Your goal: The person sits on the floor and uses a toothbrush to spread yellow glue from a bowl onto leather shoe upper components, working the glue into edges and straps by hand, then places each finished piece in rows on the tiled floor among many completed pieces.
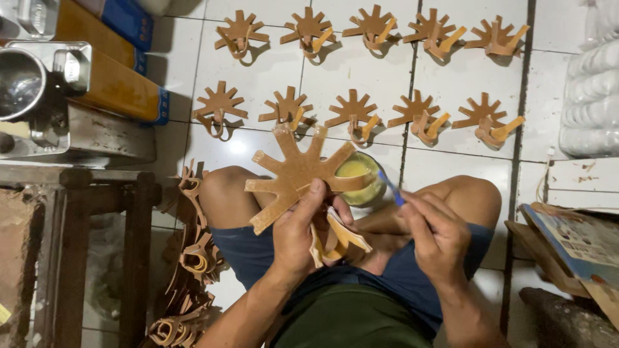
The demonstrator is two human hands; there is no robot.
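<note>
Far left: metal machine (39, 96) on a dark wooden stand (77, 193), with orange-and-blue boxes (122, 90) lying behind it on the white tiled floor (554, 96).

Lower left, beside the stand and against the person's left knee: heap of brown curled strips and cut pieces (190, 283).

Upper centre, on the tiles: two rows of five finished brown fan-shaped pieces (351, 113), each with a curled loop below, spaced apart from one another.

Centre: left hand (300, 235), fingers clenched on a large brown fan-shaped cutout (296, 174), thumb pressed to its lower face. The cutout is held up above the lap, tilted, spokes spreading up and left. Tan folded strips (342, 238) hang from its base, under the same hand.

Centre, just behind the cutout: small round pot of yellow paste (360, 171) on the floor between the knees, partly hidden by a spoke.

Right of centre: right hand (438, 235), fingers pinched around a thin blue-handled brush (391, 188), its tip pointing at the pot's rim and the cutout's right edge.

Far right: white bundled sacks (590, 96) above; printed cardboard sheets (574, 248) below.
</note>
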